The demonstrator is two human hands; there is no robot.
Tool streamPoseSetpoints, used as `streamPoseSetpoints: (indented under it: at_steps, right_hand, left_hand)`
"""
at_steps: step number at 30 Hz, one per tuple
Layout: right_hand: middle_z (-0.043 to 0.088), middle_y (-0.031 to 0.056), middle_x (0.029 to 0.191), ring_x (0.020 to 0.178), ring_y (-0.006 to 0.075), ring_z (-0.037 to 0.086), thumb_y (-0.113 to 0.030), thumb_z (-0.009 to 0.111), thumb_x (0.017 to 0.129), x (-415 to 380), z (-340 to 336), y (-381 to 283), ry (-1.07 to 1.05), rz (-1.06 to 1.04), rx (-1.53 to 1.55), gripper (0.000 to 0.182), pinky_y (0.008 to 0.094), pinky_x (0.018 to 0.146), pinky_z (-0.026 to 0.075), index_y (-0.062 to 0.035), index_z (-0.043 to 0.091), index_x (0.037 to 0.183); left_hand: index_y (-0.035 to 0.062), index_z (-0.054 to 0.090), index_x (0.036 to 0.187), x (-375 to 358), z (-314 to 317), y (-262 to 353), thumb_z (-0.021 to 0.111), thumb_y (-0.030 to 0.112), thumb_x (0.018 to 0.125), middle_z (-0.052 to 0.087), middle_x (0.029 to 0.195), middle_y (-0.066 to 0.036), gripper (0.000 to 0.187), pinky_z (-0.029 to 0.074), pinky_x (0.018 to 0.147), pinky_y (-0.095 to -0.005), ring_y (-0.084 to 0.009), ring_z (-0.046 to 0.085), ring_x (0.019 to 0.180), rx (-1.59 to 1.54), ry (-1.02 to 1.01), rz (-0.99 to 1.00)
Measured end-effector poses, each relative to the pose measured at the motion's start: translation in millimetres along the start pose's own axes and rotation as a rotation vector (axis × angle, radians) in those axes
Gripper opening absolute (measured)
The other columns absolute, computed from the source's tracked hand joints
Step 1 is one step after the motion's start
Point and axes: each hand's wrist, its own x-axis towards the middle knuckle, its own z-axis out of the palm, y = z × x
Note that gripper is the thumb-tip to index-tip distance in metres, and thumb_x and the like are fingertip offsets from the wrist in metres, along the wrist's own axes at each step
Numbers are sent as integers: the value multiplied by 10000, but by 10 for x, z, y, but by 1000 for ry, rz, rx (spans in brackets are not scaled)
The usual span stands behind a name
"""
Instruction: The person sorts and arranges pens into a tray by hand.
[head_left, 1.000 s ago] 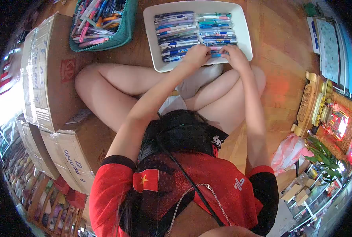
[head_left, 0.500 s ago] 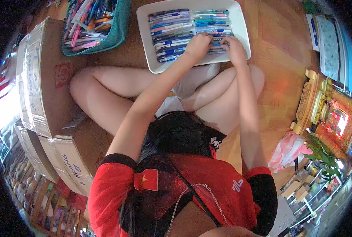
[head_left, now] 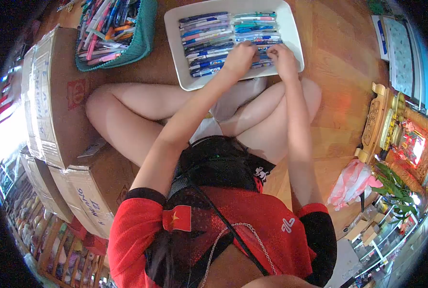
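A white tray in front of my crossed legs holds two columns of pens. The left column of pens is mostly blue, purple and white, lying side by side. Teal, pink and blue pens fill the upper part of the right column. Over the lower part of that column, my left hand and my right hand are close together with fingers pinched. A blue pen lies between the fingertips of both hands. My fingers partly hide its ends and the pens below.
A teal basket heaped with loose pens stands left of the tray. Cardboard boxes are stacked at my left. To the right are the wooden floor, a carved wooden piece and a pink-white plastic bag.
My hands stay over the same lower part of the right pen column, with only slight finger movement. The whole view has shifted slightly.
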Motion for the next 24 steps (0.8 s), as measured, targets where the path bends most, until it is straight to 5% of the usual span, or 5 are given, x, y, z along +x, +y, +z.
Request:
streamPoseSetpoints:
  at_steps: [4, 15, 16, 20, 24]
  right_hand:
    - [633, 104, 809, 728, 218, 625, -54, 685, 731, -65, -36, -3, -71, 92, 43, 127, 321, 672, 482, -48, 646, 852]
    - [655, 117, 806, 757, 221, 642, -75, 693, 738, -59, 26, 158, -133, 33, 55, 118, 325, 690, 484, -37, 621, 824]
    - [651, 145, 831, 794, 284, 633, -56, 689, 717, -65, -31, 75, -168, 106, 55, 126, 370, 708, 486, -51, 635, 831]
    - [642, 134, 780, 708, 251, 629, -48, 658, 759, -60, -73, -13, -78, 7, 148, 112, 339, 654, 479, -31, 620, 863]
    - [637, 130, 772, 682, 230, 620, -127, 629, 823, -73, 8, 31, 33, 11, 247, 125, 329, 630, 471, -38, 617, 909]
  left_hand:
    - [56, 617, 848, -38, 13, 15, 646, 105, 721, 599, 850, -156, 140, 497, 703, -441, -353, 611, 786, 4, -137, -4]
    - [33, 618, 831, -82, 68, 1, 606, 178, 778, 603, 875, -153, 155, 512, 706, -430, -329, 619, 813, 65, -32, 18]
    - [55, 623, 830, -110, -134, 162, 615, 202, 783, 601, 867, -134, 154, 510, 695, -423, -330, 616, 804, 28, -50, -71]
    - [59, 631, 831, -320, -1198, 503, 657, 169, 779, 610, 820, -122, 124, 496, 676, -386, -306, 613, 771, -123, 296, 104]
    - [74, 663, 881, -528, -2531, 299, 641, 139, 802, 635, 853, -127, 104, 497, 706, -368, -298, 625, 803, 132, 599, -63]
